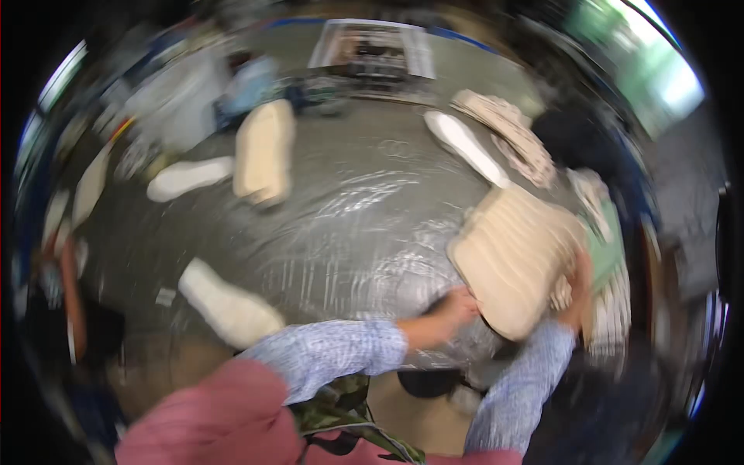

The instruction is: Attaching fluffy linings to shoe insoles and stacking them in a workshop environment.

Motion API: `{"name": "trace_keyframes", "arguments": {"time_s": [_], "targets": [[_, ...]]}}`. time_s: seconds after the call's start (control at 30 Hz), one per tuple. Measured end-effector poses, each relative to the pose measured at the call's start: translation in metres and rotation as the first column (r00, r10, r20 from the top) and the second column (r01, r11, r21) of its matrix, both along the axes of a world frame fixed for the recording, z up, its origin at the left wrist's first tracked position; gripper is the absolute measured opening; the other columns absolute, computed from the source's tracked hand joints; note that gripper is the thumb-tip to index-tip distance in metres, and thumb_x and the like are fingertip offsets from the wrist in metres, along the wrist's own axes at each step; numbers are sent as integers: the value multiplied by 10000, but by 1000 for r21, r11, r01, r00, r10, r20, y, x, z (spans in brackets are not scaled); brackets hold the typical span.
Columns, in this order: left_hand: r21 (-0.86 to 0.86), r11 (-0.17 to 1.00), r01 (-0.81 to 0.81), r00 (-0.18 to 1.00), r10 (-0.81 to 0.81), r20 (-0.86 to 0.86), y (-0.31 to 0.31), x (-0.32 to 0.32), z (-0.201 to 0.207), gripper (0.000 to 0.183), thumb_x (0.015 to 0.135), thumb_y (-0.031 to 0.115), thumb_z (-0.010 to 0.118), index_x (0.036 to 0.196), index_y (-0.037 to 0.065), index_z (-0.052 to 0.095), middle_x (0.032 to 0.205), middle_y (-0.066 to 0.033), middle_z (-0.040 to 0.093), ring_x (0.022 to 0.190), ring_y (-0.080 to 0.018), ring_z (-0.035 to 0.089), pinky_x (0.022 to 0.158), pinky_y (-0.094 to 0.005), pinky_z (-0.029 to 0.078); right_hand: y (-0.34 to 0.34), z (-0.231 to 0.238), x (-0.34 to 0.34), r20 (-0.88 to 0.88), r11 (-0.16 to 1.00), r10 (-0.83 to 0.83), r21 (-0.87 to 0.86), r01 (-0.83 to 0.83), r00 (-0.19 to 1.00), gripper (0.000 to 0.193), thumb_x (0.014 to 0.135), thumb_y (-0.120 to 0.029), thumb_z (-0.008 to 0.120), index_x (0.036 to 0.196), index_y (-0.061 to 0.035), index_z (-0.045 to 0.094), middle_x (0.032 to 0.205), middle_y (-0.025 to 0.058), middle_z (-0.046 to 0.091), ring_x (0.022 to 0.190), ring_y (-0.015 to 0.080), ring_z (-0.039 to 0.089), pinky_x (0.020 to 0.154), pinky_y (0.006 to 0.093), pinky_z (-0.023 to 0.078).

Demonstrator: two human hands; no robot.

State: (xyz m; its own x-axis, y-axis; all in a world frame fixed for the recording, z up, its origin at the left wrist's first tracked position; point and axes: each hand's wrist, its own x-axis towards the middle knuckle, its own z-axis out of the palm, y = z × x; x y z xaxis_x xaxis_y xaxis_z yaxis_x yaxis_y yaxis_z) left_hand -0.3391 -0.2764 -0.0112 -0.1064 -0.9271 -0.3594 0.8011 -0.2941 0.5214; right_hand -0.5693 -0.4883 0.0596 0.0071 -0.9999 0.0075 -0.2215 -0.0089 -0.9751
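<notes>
A fanned row of cream insoles (515,248), pressed together, lies at the right of the table. My right hand (577,283) is wrapped round its right side, fingers partly hidden. At its near left edge, my left hand (456,306) has curled fingers against the insoles, smeared by motion. Just beyond the row, a slim white insole (465,147) points away from me. Farther left stands another stack of cream insoles (263,151), with a white insole (190,180) beside it. One more pale insole (229,304) lies near my left forearm.
Bundled pale insoles or strips (508,132) lie at the far right, with a green piece (606,248) near my right hand. A printed sheet (376,50) is at the back. A whitish bag (178,97) sits back left. Another person's arm (71,294) shows at far left.
</notes>
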Motion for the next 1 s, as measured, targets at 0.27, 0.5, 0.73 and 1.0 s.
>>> {"name": "trace_keyframes", "arguments": {"time_s": [0.27, 0.5, 0.73, 1.0], "targets": [[-72, 997, 28, 989, -18, 144, -14, -18, -49, 398, 822, 182, 542, 1203, 67, 536, 919, -51, 627, 801, -179, 609, 610, -304, 464, 48, 62, 254, -147, 758, 552, -321, -567, 821, 388, 903, -385, 607, 1129, -70, 592, 1086, 117, 606, 1010, 261, 591, 833, 390, 479], [-456, 817, -354, 914, 406, 17, 28, 73, -15, 357, 841, 230, 601, 1138, 45, 532, 1164, -116, 507, 1123, -251, 456, 935, -462, 394, 204, 171, 323, -309, 464, 446, -723, -512, 840, 429, 907, -408, 617, 1040, 0, 612, 1024, 210, 622, 942, 356, 619, 763, 444, 506], [-360, 440, -823, 470, 883, 4, 294, 305, 35, 292, 824, 132, 604, 1083, 122, 469, 946, -11, 545, 832, -119, 586, 754, -283, 486, 259, 165, 403, 526, 414, 811, -205, -887, 257, 324, 957, -243, 558, 1192, -22, 589, 1230, 123, 605, 1144, 210, 577, 933, 391, 486], [-458, -85, -885, -348, 774, 529, 546, 453, -2, 304, 746, -57, 558, 1018, 76, 536, 935, -2, 547, 865, -106, 537, 769, -260, 466, 433, -18, 687, 889, -5, 366, 296, -955, 273, 382, 939, -176, 471, 1251, 41, 504, 1290, 175, 565, 1210, 322, 525, 1044, 487, 404]]}}
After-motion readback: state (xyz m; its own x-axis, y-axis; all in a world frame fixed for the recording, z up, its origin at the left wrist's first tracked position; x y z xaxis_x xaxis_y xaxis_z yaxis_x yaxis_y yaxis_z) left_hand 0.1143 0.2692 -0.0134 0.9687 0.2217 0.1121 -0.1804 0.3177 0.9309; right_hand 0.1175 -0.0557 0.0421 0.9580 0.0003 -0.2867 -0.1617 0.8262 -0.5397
